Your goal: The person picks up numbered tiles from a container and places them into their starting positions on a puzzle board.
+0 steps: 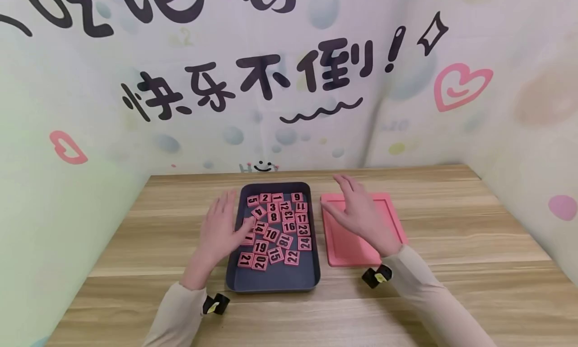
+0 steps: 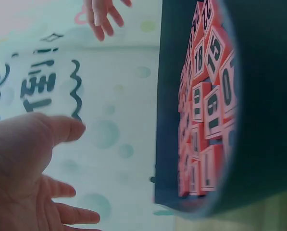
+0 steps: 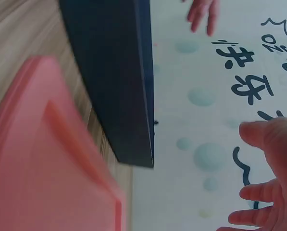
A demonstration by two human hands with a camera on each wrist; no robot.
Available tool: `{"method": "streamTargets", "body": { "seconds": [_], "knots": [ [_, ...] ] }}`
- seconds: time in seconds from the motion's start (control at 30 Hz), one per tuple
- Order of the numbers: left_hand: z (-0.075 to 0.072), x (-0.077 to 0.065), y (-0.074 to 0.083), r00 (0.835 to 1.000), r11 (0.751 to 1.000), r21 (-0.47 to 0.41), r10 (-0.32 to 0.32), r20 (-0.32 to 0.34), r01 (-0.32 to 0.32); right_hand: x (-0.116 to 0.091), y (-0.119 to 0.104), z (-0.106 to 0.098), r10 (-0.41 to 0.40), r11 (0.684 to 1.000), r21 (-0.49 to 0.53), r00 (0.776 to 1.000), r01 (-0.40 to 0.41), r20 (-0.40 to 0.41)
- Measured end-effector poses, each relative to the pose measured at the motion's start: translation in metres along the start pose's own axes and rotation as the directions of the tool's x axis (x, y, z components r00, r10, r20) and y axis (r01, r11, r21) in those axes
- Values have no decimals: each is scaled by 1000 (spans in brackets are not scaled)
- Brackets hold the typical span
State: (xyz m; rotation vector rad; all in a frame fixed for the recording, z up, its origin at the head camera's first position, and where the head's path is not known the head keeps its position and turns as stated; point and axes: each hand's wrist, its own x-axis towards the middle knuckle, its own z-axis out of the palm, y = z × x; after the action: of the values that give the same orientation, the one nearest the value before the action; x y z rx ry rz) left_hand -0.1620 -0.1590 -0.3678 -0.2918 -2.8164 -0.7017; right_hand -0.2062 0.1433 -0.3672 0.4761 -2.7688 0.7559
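A dark grey rectangular tray lies on the table, with several pink square tiles bearing black numbers scattered in it. My left hand hovers at the tray's left side, fingers extended and thumb over its edge, holding nothing. Right of the tray is a pink square frame board with a raised rim. Above that board my right hand is held with fingers spread, also holding nothing. In the left wrist view the tiles show past the tray wall; in the right wrist view the pink board lies close.
The wood-grain table extends around the tray and board. Behind it hangs a white wall covering with black lettering, hearts and dots, and side walls stand left and right.
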Motion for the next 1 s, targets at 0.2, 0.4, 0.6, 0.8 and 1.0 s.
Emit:
{"method": "streamTargets", "body": {
  "seconds": [0.2,0.4,0.6,0.8,1.0],
  "knots": [
    [3,1,-15,995,939,-328,-92,39,100,30,-17,19,-32,988,154,998,24,50],
    [9,-1,-25,974,864,-451,-181,137,224,57,-34,38,-79,968,250,981,32,178],
    [17,-3,-33,973,821,-524,-167,160,228,79,-46,53,-35,960,274,941,-62,336],
    [22,-6,-38,972,822,-522,-165,166,229,94,-50,72,0,969,229,927,-92,375],
    [27,-6,-43,974,819,-532,-145,175,217,102,-53,86,13,975,198,917,-100,399]
  ]
}}
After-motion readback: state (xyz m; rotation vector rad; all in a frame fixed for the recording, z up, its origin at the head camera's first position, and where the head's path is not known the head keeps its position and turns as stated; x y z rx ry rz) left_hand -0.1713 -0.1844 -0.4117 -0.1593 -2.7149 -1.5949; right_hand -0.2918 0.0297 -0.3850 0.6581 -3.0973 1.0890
